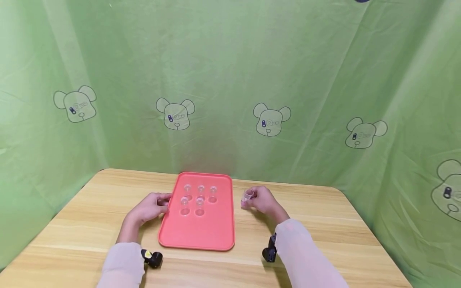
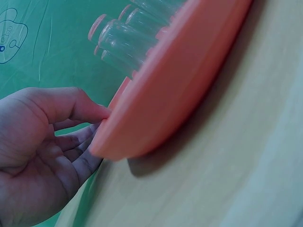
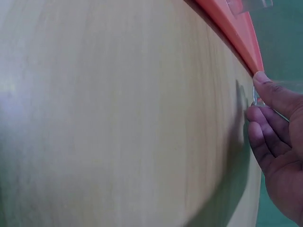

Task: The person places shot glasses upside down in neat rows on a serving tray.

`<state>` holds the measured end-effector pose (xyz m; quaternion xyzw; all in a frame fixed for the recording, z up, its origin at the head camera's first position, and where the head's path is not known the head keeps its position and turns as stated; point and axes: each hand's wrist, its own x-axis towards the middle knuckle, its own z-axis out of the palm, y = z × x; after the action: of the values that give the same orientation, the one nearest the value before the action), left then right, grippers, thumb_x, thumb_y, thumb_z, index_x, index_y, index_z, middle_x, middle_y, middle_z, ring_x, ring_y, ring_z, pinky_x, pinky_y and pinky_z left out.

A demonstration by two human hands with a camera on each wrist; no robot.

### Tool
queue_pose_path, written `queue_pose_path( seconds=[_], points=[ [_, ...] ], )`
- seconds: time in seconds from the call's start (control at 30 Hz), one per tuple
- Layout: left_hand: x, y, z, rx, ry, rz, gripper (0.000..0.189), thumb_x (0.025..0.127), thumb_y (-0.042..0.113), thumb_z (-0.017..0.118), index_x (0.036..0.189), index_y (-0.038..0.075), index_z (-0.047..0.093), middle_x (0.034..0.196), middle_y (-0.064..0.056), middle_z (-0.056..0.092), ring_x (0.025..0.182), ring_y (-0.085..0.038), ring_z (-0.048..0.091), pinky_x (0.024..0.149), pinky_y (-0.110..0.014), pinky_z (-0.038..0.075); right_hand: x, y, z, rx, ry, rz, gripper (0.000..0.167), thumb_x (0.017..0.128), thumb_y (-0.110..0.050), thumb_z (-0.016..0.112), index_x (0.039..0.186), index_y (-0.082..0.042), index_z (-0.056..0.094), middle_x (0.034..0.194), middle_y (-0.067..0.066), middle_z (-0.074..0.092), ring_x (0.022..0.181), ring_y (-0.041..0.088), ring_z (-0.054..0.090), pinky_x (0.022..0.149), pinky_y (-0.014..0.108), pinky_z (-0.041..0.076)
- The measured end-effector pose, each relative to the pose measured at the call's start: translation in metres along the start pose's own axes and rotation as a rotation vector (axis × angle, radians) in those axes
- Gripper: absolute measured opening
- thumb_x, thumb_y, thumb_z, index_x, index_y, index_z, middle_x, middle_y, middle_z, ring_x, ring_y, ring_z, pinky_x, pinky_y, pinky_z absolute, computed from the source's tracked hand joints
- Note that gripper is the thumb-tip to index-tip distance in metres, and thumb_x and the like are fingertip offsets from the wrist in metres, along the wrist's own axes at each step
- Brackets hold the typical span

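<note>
At the left edge of a red tray (image 1: 216,236), my left hand (image 1: 149,208) pinches the rim; in the left wrist view the thumb (image 2: 90,106) lies on the rim. Several small clear plastic cups (image 1: 185,211) stand in two rows on the tray's far half. Just right of the tray, my right hand (image 1: 264,199) holds another clear cup (image 1: 248,195) between thumb and fingers, above the table. Most of that cup is hidden by the hand in the right wrist view, where only a bit of clear edge (image 3: 258,98) shows.
The tray lies on a light wooden table (image 1: 324,240). A green curtain (image 1: 223,140) with bear-head prints hangs close behind the table and along both sides. Black wrist cameras sit on the left sleeve (image 1: 120,264) and the right sleeve (image 1: 306,252).
</note>
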<state>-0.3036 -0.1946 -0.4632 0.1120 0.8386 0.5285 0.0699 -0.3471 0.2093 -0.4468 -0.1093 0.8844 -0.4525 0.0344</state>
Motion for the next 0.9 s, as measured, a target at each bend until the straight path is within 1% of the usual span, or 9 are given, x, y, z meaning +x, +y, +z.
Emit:
queue_pose_path(
  seconds=[0.13, 0.27, 0.43, 0.6, 0.73, 0.9],
  points=[
    [0.000, -0.001, 0.000, -0.003, 0.001, -0.005, 0.061, 0.084, -0.009, 0.059, 0.144, -0.014, 0.048, 0.123, -0.023, 0.066, 0.099, -0.025, 0.059, 0.071, -0.027, 0.051, 0.001, -0.006, -0.002, -0.038, -0.018, -0.028, 0.023, 0.081, 0.002, 0.081, 0.103, 0.003, 0.073, 0.086, 0.006, 0.072, 0.081, 0.017, 0.067, 0.078, 0.031, 0.056],
    [0.000, 0.000, 0.000, -0.003, 0.001, -0.005, 0.061, 0.084, -0.009, 0.059, 0.144, -0.014, 0.048, 0.123, -0.023, 0.066, 0.099, -0.025, 0.059, 0.071, -0.027, 0.051, 0.002, -0.013, -0.004, -0.095, -0.033, -0.098, 0.019, 0.080, -0.002, 0.083, 0.097, -0.002, 0.074, 0.085, 0.002, 0.072, 0.079, 0.015, 0.066, 0.077, 0.031, 0.055],
    [0.000, 0.000, 0.000, -0.001, 0.000, -0.003, 0.060, 0.085, -0.009, 0.059, 0.144, -0.014, 0.048, 0.124, -0.023, 0.066, 0.099, -0.026, 0.059, 0.073, -0.027, 0.051, 0.002, -0.023, -0.005, -0.131, -0.048, -0.165, 0.019, 0.080, -0.005, 0.084, 0.097, -0.003, 0.075, 0.086, 0.002, 0.073, 0.080, 0.014, 0.067, 0.078, 0.032, 0.056],
    [0.001, 0.000, 0.000, 0.002, -0.003, 0.004, 0.061, 0.084, -0.009, 0.059, 0.144, -0.014, 0.048, 0.125, -0.024, 0.066, 0.100, -0.026, 0.059, 0.074, -0.028, 0.051, 0.003, -0.030, -0.002, -0.158, -0.057, -0.191, 0.018, 0.080, -0.006, 0.084, 0.096, -0.004, 0.075, 0.088, 0.001, 0.072, 0.081, 0.013, 0.067, 0.078, 0.031, 0.056],
    [0.001, 0.000, 0.000, -0.002, -0.005, 0.007, 0.061, 0.084, -0.009, 0.059, 0.144, -0.014, 0.048, 0.124, -0.024, 0.065, 0.100, -0.026, 0.059, 0.074, -0.027, 0.051, 0.003, -0.034, 0.002, -0.160, -0.075, -0.201, 0.017, 0.080, -0.003, 0.083, 0.095, -0.004, 0.074, 0.085, 0.000, 0.071, 0.079, 0.013, 0.065, 0.073, 0.029, 0.056],
    [0.001, 0.000, 0.000, -0.006, -0.005, 0.005, 0.060, 0.085, -0.010, 0.058, 0.144, -0.015, 0.047, 0.125, -0.025, 0.065, 0.100, -0.027, 0.059, 0.073, -0.027, 0.051, 0.002, -0.042, 0.006, -0.157, -0.109, -0.206, 0.019, 0.081, -0.001, 0.082, 0.098, -0.003, 0.074, 0.085, 0.001, 0.070, 0.077, 0.014, 0.062, 0.070, 0.029, 0.055]
  ],
)
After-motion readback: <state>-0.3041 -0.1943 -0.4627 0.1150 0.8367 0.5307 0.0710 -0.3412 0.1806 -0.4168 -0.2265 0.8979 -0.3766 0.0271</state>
